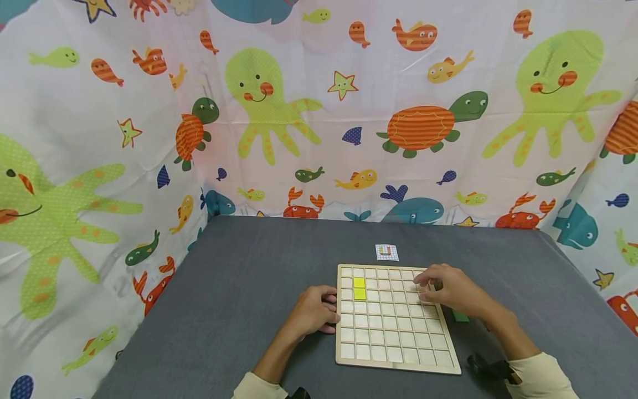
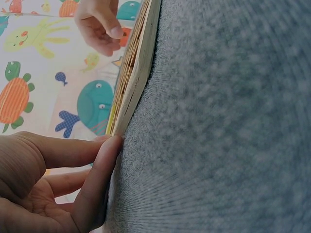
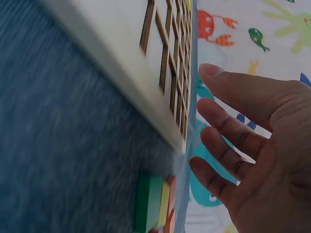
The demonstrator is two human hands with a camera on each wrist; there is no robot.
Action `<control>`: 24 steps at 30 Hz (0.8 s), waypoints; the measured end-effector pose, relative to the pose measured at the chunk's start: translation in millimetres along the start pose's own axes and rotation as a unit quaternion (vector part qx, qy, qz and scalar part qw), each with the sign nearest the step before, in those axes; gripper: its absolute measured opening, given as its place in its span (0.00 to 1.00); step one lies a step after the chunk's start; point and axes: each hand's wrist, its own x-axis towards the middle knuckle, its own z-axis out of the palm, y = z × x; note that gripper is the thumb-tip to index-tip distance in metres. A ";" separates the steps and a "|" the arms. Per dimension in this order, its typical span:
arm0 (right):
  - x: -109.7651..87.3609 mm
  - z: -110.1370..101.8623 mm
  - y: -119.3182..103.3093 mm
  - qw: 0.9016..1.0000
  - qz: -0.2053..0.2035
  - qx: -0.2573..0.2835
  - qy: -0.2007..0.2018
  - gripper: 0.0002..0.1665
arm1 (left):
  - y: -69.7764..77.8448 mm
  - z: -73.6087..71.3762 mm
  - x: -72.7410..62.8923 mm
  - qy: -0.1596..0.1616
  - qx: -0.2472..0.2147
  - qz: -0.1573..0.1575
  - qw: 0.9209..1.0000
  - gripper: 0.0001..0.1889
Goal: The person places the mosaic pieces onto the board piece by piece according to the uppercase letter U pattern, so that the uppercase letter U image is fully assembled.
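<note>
A wooden grid board point(image 1: 394, 360) with white squares lies on the grey table; two yellow squares point(image 1: 359, 288) sit near its upper left. My left hand point(image 1: 313, 311) holds the board's left edge; up close, in the left wrist view, thumb and finger point(image 2: 99, 179) meet at the rim. Over the upper right of the board hovers my right hand point(image 1: 451, 291). Its fingers point(image 3: 228, 121) are spread and loosely bent, and nothing shows in them in the right wrist view. A green block point(image 1: 459, 316), partly hidden by the right forearm, lies beside the board's right edge.
Beyond the board's far edge lies a small card point(image 1: 386, 252) with a coloured grid pattern. Yellow and orange blocks point(image 3: 165, 204) are beside the green one. A sea-animal cloth point(image 1: 299, 111) hangs behind and at both sides of the table point(image 1: 239, 266).
</note>
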 end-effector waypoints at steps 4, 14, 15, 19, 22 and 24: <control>-5.9 -3.6 9.1 1.000 0.011 -0.015 0.006 0.19 | 0.0 -0.1 0.1 0.000 -0.001 0.000 1.000 0.32; -23.8 -13.3 27.1 0.999 0.034 -0.021 0.021 0.20 | -0.1 0.5 0.8 0.000 -0.002 -0.004 1.000 0.32; -25.5 -14.1 29.2 0.999 0.035 -0.022 0.022 0.19 | -0.1 0.7 0.9 0.000 -0.002 -0.004 1.000 0.32; -31.2 -16.6 36.9 0.999 0.035 -0.027 0.023 0.17 | -0.2 0.7 1.0 0.000 -0.003 -0.005 1.000 0.32; -35.0 -18.1 40.8 0.998 0.038 -0.030 0.026 0.16 | 0.1 0.3 0.2 -0.002 -0.008 -0.004 1.000 0.32; -37.3 -19.1 42.6 0.998 0.043 -0.032 0.025 0.16 | 0.4 -0.3 -0.4 -0.003 -0.010 -0.003 1.000 0.32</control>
